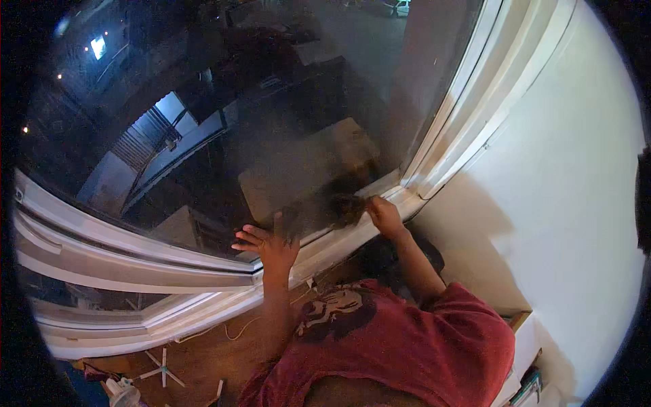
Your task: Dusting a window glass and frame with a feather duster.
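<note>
A large dark window pane [315,91] fills the upper view, with night outside and faint reflections on it. White window framing [465,96] borders it, and a lower rail and sill [330,244] runs beneath my hands. My left hand [277,249] rests at the lower part of the glass, fingers spread and nothing visible in it. To its right, my right hand [385,216] is curled low on the pane near the frame's corner. Its fingertips blend into a dark reflection, so whether it grips something, such as a cloth, is hidden.
A pale wall [564,173] rises on the right. Below lies a wooden floor [203,361] with a white star-shaped base [164,367] and a thin cable [236,336]. A dark object [432,257] stands under the sill's right end. Books [529,386] sit at lower right.
</note>
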The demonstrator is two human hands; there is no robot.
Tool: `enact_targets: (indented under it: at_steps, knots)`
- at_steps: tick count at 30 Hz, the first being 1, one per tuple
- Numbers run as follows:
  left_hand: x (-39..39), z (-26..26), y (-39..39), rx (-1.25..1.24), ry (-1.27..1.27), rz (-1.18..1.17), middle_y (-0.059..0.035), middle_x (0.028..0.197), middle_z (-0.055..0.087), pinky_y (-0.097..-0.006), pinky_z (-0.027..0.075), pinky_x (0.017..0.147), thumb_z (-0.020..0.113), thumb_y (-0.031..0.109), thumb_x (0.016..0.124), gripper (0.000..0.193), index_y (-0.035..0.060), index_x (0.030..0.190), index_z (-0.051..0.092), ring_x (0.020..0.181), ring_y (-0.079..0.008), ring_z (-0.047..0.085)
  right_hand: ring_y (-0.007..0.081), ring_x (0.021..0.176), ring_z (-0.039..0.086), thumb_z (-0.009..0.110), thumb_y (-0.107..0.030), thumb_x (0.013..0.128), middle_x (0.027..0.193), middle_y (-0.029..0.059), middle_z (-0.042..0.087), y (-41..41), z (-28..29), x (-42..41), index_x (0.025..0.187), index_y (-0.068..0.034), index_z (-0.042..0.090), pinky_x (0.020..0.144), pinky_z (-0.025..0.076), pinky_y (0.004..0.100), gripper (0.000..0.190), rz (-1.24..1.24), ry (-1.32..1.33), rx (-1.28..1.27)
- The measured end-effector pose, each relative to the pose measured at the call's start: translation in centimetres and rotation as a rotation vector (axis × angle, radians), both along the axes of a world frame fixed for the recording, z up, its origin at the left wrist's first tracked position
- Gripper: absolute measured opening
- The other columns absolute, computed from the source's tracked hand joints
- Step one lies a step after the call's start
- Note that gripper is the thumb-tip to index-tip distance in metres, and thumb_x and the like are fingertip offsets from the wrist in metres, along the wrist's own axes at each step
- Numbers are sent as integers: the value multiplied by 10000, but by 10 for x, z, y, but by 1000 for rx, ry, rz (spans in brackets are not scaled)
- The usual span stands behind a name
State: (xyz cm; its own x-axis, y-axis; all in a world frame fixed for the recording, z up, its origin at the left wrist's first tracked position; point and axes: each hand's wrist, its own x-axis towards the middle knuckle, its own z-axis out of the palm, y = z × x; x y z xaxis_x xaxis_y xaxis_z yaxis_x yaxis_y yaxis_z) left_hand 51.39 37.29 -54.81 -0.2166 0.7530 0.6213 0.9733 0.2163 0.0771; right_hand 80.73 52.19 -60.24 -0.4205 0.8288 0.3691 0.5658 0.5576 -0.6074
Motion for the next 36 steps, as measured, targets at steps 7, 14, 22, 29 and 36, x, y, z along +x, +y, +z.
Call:
enact_targets:
  at_steps: [7,14,22,29,36]
  knots:
    - [1,1,3,85,88,-10,-331,1447,-322,-758,-232,888,722,466,705,962,348,1508,205,1290,-502,-391,103,539,446,486,-255,998,648,-1,468,8,-9,20,969,-37,525,479,383,293,223,-491,956,-550]
    - [5,9,10,124,70,-61,-327,1453,-315,-753,-234,893,699,436,739,938,345,1515,179,1302,-503,-373,272,680,598,550,-113,891,746,148,575,-4,-126,9,983,2,545,609,480,399,148,-64,262,-83]
    - [2,5,8,69,82,-38,-332,1421,-362,-764,-223,875,665,456,795,963,343,1526,49,1269,-513,-409,292,692,654,481,-198,985,802,168,607,-36,-86,0,1117,-6,470,585,537,412,234,-266,660,-641]
    - [5,7,13,59,106,-39,-333,1416,-369,-761,-231,873,614,479,826,915,326,1528,47,1268,-530,-397,294,777,661,558,-388,951,857,129,620,-39,-103,-55,1074,-31,472,664,571,461,387,-15,1251,-1217]
    - [4,8,8,57,108,-28,-339,1410,-371,-758,-246,859,574,501,856,857,312,1528,77,1258,-534,-406,328,972,625,537,-413,957,1131,120,588,-82,-8,-135,1276,-36,451,912,488,568,501,92,1397,-1437]
